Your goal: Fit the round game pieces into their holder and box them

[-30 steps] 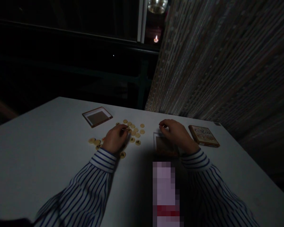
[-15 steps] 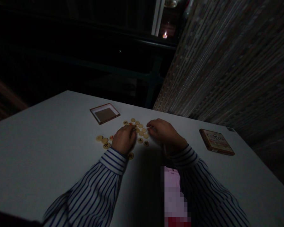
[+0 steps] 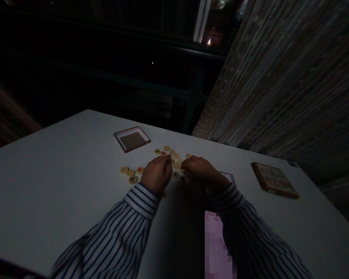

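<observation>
Several small round wooden game discs [image 3: 174,155] with dark or red marks lie scattered on a white table [image 3: 61,166] in dim light. My left hand [image 3: 157,173] rests curled on the discs in the middle of the heap, fingertips down among them. My right hand [image 3: 198,170] is right beside it, fingers bent and pinched at the discs on the heap's right edge. Whether either hand has a disc between its fingers is hidden. Both arms wear striped sleeves.
An open shallow box tray [image 3: 132,138] lies behind the discs at the left. A flat printed box lid [image 3: 273,179] lies at the right near the table edge. A pale flat card [image 3: 229,177] shows behind my right wrist. A woven blind hangs at the right.
My right hand has moved left from the dark flat box to the discs, beside my left hand. The view has shifted to the left.
</observation>
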{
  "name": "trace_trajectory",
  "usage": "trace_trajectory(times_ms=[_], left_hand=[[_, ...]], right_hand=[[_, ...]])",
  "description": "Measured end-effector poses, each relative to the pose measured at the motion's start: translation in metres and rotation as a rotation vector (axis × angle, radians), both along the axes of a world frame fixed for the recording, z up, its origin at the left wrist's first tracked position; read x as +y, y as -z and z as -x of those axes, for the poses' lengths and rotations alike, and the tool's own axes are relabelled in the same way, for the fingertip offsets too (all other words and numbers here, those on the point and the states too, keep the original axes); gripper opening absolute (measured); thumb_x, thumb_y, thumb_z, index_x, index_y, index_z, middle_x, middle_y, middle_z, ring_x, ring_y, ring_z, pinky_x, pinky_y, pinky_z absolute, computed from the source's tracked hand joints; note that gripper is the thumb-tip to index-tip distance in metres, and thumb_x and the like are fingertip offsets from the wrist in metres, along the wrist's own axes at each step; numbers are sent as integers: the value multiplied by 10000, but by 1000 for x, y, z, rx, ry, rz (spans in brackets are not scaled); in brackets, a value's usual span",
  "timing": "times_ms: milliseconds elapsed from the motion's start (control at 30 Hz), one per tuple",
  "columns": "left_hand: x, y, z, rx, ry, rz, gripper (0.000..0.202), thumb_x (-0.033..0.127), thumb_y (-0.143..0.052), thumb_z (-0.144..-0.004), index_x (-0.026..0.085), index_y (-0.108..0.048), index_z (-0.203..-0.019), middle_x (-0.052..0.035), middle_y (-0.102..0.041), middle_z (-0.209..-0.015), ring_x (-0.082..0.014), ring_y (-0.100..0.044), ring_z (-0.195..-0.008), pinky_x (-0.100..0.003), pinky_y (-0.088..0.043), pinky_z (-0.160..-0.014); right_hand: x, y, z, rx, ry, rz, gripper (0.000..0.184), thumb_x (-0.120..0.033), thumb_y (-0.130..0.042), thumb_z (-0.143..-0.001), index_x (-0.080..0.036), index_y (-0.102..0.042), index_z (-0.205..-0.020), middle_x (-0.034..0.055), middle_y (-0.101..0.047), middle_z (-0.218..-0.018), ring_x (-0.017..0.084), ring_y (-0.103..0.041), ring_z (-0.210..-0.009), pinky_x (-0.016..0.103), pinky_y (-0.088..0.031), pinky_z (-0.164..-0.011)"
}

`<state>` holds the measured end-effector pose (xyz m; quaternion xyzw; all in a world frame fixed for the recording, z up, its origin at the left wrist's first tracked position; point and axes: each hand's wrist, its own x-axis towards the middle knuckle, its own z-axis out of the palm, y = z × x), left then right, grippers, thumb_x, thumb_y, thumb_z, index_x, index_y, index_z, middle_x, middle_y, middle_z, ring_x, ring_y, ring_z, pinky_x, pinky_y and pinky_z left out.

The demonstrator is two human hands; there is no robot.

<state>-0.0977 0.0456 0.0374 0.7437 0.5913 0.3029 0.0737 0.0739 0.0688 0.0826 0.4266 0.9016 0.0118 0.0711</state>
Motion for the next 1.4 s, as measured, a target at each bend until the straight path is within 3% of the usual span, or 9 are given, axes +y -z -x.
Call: trace_trajectory(times_ms=[1067,1400], left_hand=[[-3,1,-6,-24,26,-1,237,212,-430,-840,169,-607,-992,-74,-662,-973,-214,-608,-904,-340,-476,-807],[-1,5,-6,-63,46,-41,235,205,-441,-833,164,-609,-992,-76,-664,-978,-216,-607,-915,-347,-474,-817]], right_hand=[[1,3,4,-73,5,-41,196,-265,-454,-856,-188,-598,-964,91,-648,-956,224,-550,-961,302,-417,-745],[6,3,-9,177,-7,-13,228,-297,-470,-856,-194,-614,-998,75,-649,-987,193,-567,-937,282,-396,-785]])
